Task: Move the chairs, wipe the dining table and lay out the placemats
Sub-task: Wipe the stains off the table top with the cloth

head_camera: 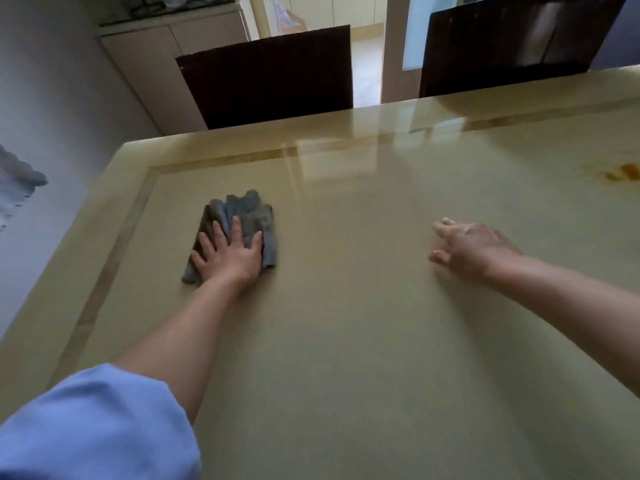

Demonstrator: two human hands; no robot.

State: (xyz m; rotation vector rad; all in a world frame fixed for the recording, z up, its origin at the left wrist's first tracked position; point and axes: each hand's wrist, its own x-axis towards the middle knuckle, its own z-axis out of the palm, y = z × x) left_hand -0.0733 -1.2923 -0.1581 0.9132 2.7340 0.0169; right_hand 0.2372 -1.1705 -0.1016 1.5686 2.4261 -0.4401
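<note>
Desk (346, 358) on my feed: pale cream-yellow, plain, glossy. I note inlay band (221, 160) of amber-tan forming rectangular border inside desk edge, patchy darker orange in spots. Orange-brown blotch (623, 173) on desk top, far right. Cloth (249, 209): slate grey-blue, no pattern I can see. Left chair (266, 77) and right chair (512, 39): very dark brown, near black; I make out pale vertical sheen streaks on right one. Sleeve (97, 427): light blue, plain. Cabinet (145, 57): beige. Wall (45, 81): pale grey. Floor (367, 57) past chairs: cream.
</note>
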